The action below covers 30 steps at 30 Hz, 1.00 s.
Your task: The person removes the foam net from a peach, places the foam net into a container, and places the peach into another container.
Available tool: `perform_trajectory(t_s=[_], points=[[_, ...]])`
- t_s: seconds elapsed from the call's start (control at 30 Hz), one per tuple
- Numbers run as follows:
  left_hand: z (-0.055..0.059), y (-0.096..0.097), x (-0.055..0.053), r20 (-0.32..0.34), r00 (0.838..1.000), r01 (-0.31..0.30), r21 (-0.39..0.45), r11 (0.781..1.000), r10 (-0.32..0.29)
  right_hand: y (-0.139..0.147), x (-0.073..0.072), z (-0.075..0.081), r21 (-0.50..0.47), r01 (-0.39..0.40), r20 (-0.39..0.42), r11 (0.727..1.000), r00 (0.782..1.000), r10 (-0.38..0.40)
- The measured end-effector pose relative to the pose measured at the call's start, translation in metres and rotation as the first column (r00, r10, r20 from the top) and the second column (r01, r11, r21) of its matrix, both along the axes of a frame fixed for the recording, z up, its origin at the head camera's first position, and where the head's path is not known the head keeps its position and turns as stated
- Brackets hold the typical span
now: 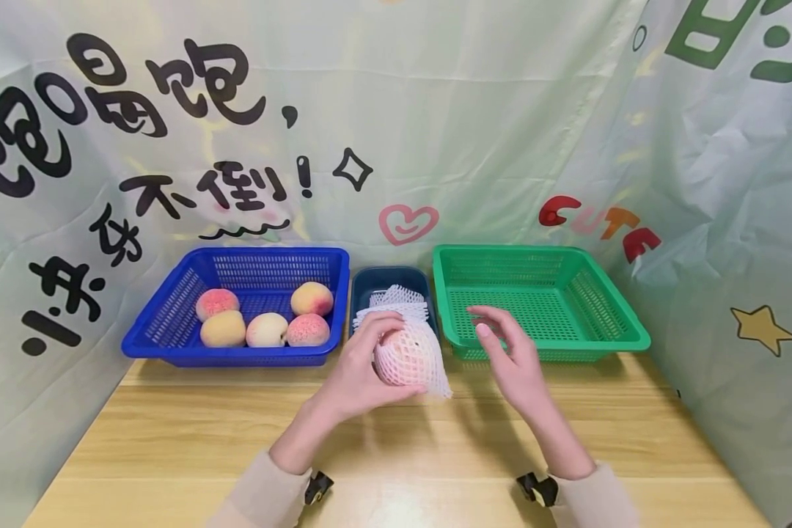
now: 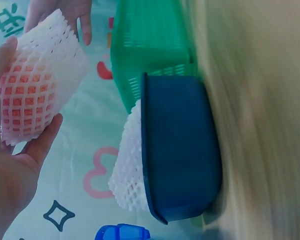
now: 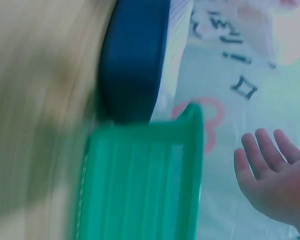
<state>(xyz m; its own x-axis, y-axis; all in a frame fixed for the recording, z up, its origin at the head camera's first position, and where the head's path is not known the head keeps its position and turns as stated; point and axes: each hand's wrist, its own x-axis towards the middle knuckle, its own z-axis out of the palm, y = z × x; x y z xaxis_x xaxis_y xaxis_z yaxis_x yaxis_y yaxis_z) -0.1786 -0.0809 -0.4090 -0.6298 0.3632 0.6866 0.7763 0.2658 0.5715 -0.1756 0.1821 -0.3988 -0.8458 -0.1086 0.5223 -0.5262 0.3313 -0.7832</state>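
A peach (image 1: pixel 405 356) in a white foam net sleeve (image 1: pixel 429 359) is gripped by my left hand (image 1: pixel 359 367), thumb below and fingers over the top. The sleeve's loose end sticks out past the fruit on the right. In the left wrist view, the peach's orange-red skin (image 2: pixel 27 92) shows through the mesh. My right hand (image 1: pixel 518 359) hovers at the near edge of the green basket (image 1: pixel 541 345), fingers loosely bent and holding nothing. Behind the peach, a dark blue bin (image 1: pixel 389 273) holds more white foam net sleeves (image 1: pixel 396 297).
On the left, a blue basket (image 1: pixel 231 357) holds several peaches (image 1: pixel 267 330). The green basket stands to the right of the dark bin. All three containers line the back of the wooden table (image 1: pixel 383 484), against a printed cloth backdrop (image 1: pixel 488 132).
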Motion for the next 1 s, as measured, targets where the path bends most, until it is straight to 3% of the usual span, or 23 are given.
perform_trajectory(t_s=[0.2, 0.33, 0.53, 0.67, 0.77, 0.83, 1.0], points=[[0.007, 0.002, -0.003, -0.023, 0.999, -0.046, 0.063, 0.997, 0.047, -0.028, 0.003, 0.003, -0.103, -0.186, 0.079, 0.977, 0.978, 0.194], [0.009, 0.002, -0.002, -0.045, 0.994, -0.091, 0.09, 0.992, 0.095, -0.044, 0.004, 0.004, -0.143, -0.257, 0.13, 0.956, 0.952, 0.276], [0.008, 0.004, 0.0, -0.14, 0.983, -0.103, 0.107, 0.989, 0.118, -0.061, 0.005, 0.003, -0.168, -0.256, 0.206, 0.952, 0.935, 0.288], [0.008, 0.005, -0.001, -0.207, 0.971, -0.101, 0.116, 0.988, 0.124, -0.066, 0.005, 0.002, -0.269, -0.308, 0.229, 0.913, 0.9, 0.371], [0.007, 0.006, -0.001, -0.214, 0.969, -0.102, 0.112, 0.988, 0.124, -0.067, 0.006, 0.001, -0.354, -0.32, 0.261, 0.879, 0.868, 0.422], [0.006, 0.007, 0.0, -0.21, 0.97, -0.104, 0.105, 0.989, 0.124, -0.067, 0.007, 0.001, -0.385, -0.303, 0.272, 0.871, 0.865, 0.421], [0.004, 0.009, 0.0, -0.192, 0.974, -0.105, 0.086, 0.991, 0.12, -0.069, 0.008, 0.001, -0.432, -0.241, 0.269, 0.869, 0.885, 0.379]])
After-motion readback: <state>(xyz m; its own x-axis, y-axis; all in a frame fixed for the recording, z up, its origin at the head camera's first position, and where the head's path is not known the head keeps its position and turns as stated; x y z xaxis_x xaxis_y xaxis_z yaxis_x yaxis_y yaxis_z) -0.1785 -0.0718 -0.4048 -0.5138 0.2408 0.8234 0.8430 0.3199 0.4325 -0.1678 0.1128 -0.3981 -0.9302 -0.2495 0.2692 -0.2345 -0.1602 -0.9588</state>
